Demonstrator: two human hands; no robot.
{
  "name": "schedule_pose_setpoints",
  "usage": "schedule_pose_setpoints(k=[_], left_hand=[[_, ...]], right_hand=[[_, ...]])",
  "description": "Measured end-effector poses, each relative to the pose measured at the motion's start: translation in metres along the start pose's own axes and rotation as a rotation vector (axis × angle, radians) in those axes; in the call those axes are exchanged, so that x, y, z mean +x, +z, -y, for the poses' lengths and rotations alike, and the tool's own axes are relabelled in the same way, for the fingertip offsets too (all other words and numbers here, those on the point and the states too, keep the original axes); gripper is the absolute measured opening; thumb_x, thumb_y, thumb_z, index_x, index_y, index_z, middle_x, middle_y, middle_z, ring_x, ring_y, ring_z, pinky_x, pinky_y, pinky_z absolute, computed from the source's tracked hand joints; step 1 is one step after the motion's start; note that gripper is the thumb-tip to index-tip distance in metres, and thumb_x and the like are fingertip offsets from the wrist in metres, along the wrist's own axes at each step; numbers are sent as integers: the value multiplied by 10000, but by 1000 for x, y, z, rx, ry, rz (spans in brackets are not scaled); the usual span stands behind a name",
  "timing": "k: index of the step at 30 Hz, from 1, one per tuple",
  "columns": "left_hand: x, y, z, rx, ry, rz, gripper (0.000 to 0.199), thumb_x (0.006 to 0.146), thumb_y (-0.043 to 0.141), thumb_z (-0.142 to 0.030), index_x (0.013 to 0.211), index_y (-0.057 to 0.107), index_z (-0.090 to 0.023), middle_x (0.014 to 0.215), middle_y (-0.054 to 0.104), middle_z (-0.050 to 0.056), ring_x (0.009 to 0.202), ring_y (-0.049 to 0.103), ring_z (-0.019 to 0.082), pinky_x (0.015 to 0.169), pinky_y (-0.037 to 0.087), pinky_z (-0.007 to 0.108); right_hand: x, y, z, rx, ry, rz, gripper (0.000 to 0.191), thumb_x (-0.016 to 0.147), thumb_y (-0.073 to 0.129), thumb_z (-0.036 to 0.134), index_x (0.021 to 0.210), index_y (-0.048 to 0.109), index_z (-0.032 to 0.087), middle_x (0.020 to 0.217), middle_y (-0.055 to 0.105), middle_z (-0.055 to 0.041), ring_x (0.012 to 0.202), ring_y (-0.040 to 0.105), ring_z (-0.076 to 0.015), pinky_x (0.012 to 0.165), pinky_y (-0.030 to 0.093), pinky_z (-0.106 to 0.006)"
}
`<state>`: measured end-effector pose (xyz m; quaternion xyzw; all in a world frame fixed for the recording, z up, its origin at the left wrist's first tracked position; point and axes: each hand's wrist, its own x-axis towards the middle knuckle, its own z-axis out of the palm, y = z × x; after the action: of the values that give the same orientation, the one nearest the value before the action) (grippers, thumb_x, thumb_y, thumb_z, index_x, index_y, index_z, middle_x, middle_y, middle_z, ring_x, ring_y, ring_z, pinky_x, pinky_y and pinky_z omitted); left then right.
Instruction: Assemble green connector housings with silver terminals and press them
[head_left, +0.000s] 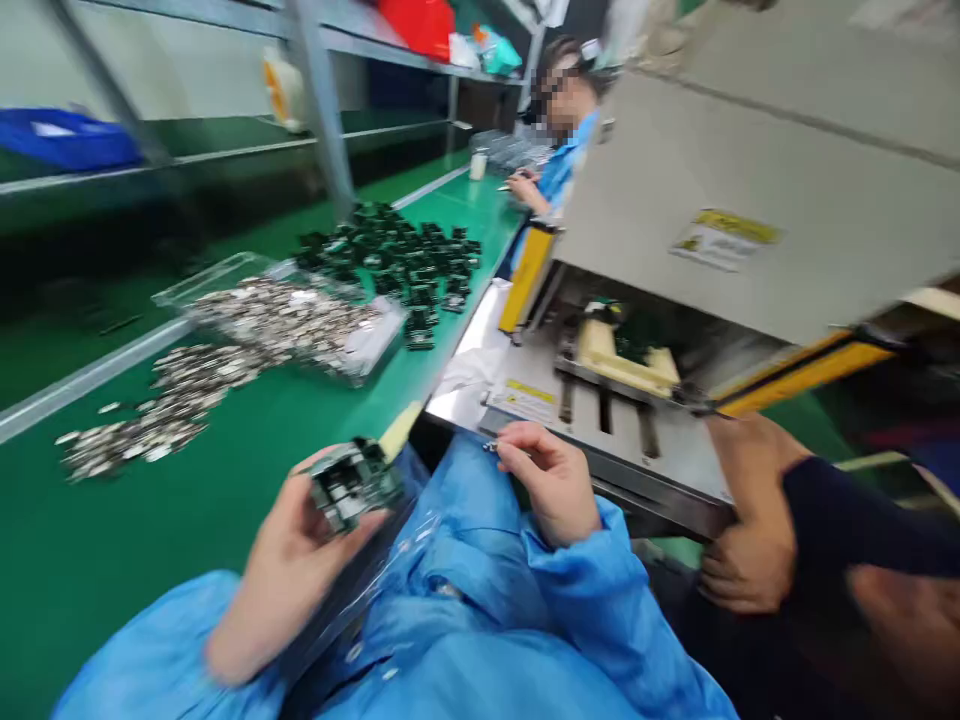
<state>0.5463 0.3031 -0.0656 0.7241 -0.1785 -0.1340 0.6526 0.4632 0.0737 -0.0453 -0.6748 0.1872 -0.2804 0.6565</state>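
Observation:
My left hand is wrapped round a dark green block-shaped part with raised walls and a pale inner face, held over the bench's near edge. To its right, my right hand pinches a small shiny metal piece between thumb and fingertips; its exact kind is too small to tell. The two hands are apart, above my blue-sleeved lap. Thin silvery metal pieces lie in a loose heap on the green bench and fill a clear plastic tray. Behind the tray is a pile of similar dark green parts.
At right stands a beige machine with yellow side bars and a cream fixture on its metal bed. Another person's arm rests by its corner. A co-worker in blue sits farther along the bench. Shelving rises at left.

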Motion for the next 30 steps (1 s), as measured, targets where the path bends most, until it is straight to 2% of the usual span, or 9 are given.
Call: schedule_pose_setpoints(k=[2, 5, 8, 11, 18, 22, 25, 30], left_hand=[[3, 3, 1, -86, -38, 10, 552, 675, 805, -371, 1138, 518, -281, 1038, 671, 35, 911, 679, 228, 773, 591, 356], [5, 2, 3, -190, -63, 68, 577, 709, 783, -356, 1190, 482, -251, 1085, 652, 57, 947, 661, 208, 842, 560, 338], [1, -2, 3, -209, -61, 122, 558, 766, 741, -311, 1240, 453, -253, 1168, 603, 75, 1013, 630, 203, 867, 537, 310], [-2, -4, 2, -187, -33, 145, 549, 799, 703, -281, 1280, 437, -272, 1201, 568, 76, 1038, 606, 198, 888, 518, 297], [-4, -6, 8, -144, -60, 195, 549, 847, 649, -273, 1329, 388, -284, 1036, 591, 57, 874, 617, 180, 738, 512, 266], [-5, -6, 10, -163, -53, 219, 550, 866, 630, -273, 1346, 361, -281, 1082, 582, 62, 936, 613, 183, 793, 506, 268], [-5, -5, 8, -175, -39, 234, 502, 904, 588, -286, 1345, 350, -255, 1129, 589, 71, 969, 607, 177, 838, 497, 268], [-6, -3, 11, -105, 39, 205, 406, 967, 477, -313, 1346, 349, -242, 1108, 599, 65, 951, 592, 166, 828, 480, 257]], right_hand=[[-12, 20, -5, -27, 9, 113, 119, 714, 784, 322, 687, 736, 216, 885, 662, -66, 836, 616, -207, 615, 515, -266], [-17, 43, -11, -27, 67, 225, 121, 719, 781, 327, 687, 737, 219, 936, 647, -79, 807, 608, -202, 561, 486, -254], [-19, 56, -13, -54, 97, 315, 139, 742, 763, 340, 711, 732, 209, 1009, 635, -99, 821, 610, -207, 582, 489, -267], [-22, 63, -13, -83, 84, 352, 139, 766, 737, 339, 731, 726, 205, 1056, 625, -109, 833, 612, -208, 623, 494, -286], [-27, 77, -15, -119, 80, 364, 120, 766, 707, 293, 697, 712, 195, 1098, 611, -110, 890, 606, -225, 691, 492, -316], [-28, 83, -15, -143, 63, 343, 141, 764, 683, 269, 647, 689, 191, 1058, 624, -104, 900, 594, -230, 707, 479, -321], [-29, 85, -16, -168, 37, 315, 151, 770, 668, 262, 641, 675, 184, 1023, 621, -101, 828, 588, -207, 659, 462, -307], [-34, 89, -21, -177, 10, 252, 171, 779, 671, 246, 625, 635, 180, 912, 604, -72, 762, 567, -181, 613, 446, -278]])
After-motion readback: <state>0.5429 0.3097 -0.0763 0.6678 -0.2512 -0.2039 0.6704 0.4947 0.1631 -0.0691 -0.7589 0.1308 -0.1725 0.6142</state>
